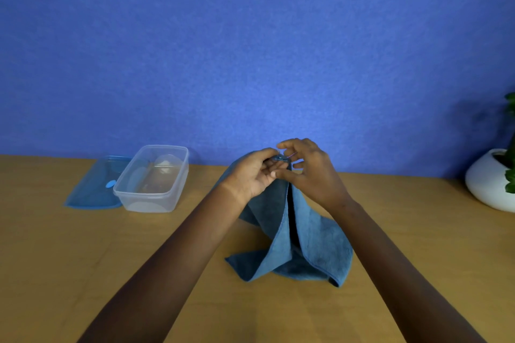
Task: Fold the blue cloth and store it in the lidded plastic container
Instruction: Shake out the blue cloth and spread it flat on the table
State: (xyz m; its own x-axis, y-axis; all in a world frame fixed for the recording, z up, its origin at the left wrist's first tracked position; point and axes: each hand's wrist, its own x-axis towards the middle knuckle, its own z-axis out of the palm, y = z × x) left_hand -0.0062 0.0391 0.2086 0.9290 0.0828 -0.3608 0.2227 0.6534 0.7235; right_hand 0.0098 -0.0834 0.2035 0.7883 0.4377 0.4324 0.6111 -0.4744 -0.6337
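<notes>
The blue cloth [315, 242] hangs in a tent shape from its top edge, with its lower part resting on the wooden table [83, 259]. My left hand [255, 172] pinches that top edge between thumb and fingers. My right hand [312, 168] meets it at the same spot, fingertips on the cloth's corner, other fingers spread. The clear plastic container [153, 179] stands open at the back left. Its blue lid [94, 186] lies flat on the table just left of it, touching its side.
A white round planter [489, 182] with a green plant stands at the table's far right edge. A blue wall [250, 50] rises directly behind the table.
</notes>
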